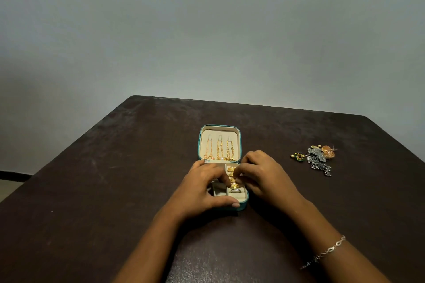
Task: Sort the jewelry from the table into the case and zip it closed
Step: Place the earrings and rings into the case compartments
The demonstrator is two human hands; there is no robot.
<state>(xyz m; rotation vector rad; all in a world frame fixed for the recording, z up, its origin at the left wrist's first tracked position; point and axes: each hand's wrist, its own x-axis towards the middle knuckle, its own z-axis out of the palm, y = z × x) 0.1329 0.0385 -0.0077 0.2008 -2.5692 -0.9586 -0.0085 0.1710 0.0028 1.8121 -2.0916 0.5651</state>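
A small teal jewelry case (244, 202) lies open at the table's middle. Its cream lid (219, 131) lies flat behind, with three gold chains (220, 150) hung on it. Several gold rings (233, 182) stand in the ring rolls of the lower tray. My left hand (203, 188) rests over the tray's left side, thumb along the case's front edge, fingertips at the rings. My right hand (262, 174) comes in from the right, its fingertips pinching a gold ring over the ring rolls. A pile of loose jewelry (318, 158), earrings in silver, gold and green, lies to the right.
The dark brown table (115, 179) has its far edge close behind the case and its left edge running diagonally. A plain grey wall stands behind. A silver bracelet (326, 251) is on my right wrist.
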